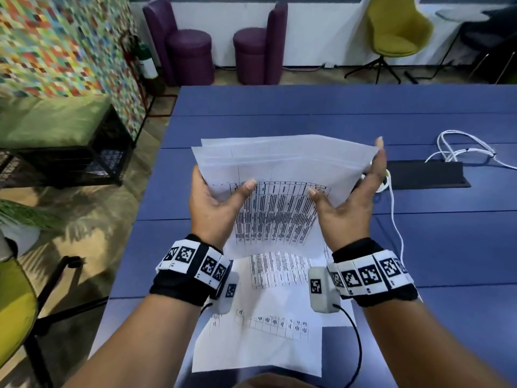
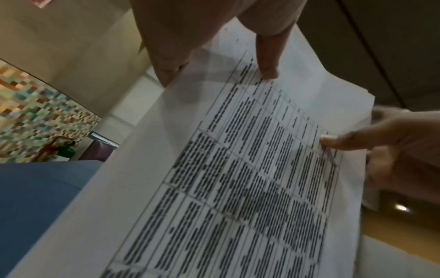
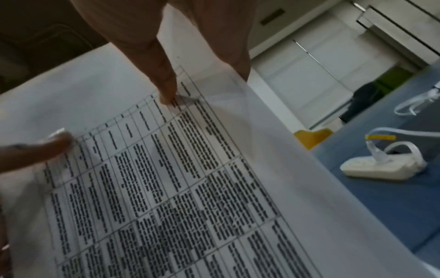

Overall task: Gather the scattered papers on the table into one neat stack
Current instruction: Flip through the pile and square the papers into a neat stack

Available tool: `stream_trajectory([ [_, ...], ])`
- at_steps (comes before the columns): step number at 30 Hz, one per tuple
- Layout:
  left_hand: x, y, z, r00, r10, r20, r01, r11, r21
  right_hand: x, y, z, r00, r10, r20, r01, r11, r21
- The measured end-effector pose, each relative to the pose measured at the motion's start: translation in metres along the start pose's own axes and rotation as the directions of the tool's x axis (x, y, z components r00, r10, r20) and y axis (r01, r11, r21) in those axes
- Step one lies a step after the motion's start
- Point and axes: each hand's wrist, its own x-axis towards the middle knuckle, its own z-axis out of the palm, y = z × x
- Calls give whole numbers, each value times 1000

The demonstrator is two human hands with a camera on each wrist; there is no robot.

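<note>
Blue bench (image 1: pixel 307 107) below your hands: left hand (image 1: pixel 215 203) and right hand (image 1: pixel 352 197) each pinch a side of the lifted paper bundle (image 1: pixel 279 175), top edges uneven. Two loose sheets (image 1: pixel 268 326) lie beneath your wrists; gathering looks mostly done.

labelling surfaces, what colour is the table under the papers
Blue: the flat table top is plain blue with thin seams, best seen in the head view.

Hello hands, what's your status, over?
Left hand and right hand both grip lifted paper bundle. Two loose sheets on table. Nothing blocking.
</note>
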Motion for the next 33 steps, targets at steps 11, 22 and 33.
stream_trajectory([
  [11,16,32,19,994,15,-106,-26,994,-107,0,-14,4,965,-263,19,255,914,-316],
  [22,33,48,34,956,-132,-262,99,986,-133,-3,-21,6,920,-391,-8,370,878,-303],
  [33,37,36,25,937,-90,-337,138,983,124,-1,-18,6,937,-349,26,342,897,-279],
])
